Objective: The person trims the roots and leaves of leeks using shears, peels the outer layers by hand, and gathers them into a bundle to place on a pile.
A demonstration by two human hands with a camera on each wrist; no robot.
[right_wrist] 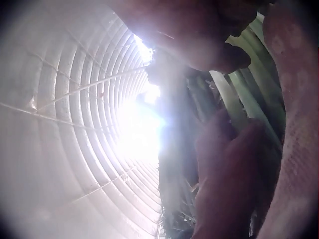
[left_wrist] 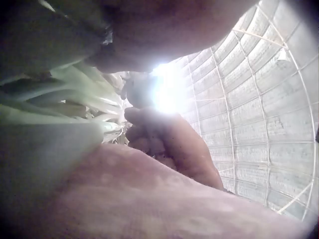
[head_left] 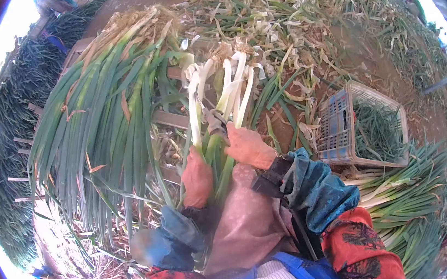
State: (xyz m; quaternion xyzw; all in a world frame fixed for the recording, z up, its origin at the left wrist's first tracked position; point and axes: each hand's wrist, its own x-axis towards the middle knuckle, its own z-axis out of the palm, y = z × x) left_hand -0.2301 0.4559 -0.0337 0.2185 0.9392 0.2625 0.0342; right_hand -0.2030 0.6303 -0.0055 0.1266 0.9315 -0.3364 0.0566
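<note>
Several long green onions [head_left: 236,91] with white stalks and rooty tips lie over the person's lap, tips pointing away. Low on the green part of the leftmost stalk, the left hand [head_left: 196,178] grips it. Beside it, the right hand [head_left: 249,146] is curled around a small grey tool [head_left: 215,123], whose exact kind I cannot tell. That tool sits over the middle of the bunch, where white turns to green. In the left wrist view the right hand [left_wrist: 174,142] shows with bent fingers; the right wrist view has the left hand [right_wrist: 232,164] against green leaves.
A big heap of green onions [head_left: 114,97] lies on a wooden rack at the left. At the right stands a plastic crate [head_left: 337,121] holding green leaves, with more onions [head_left: 407,201] below it. Peeled leaf scraps [head_left: 276,18] cover the ground ahead.
</note>
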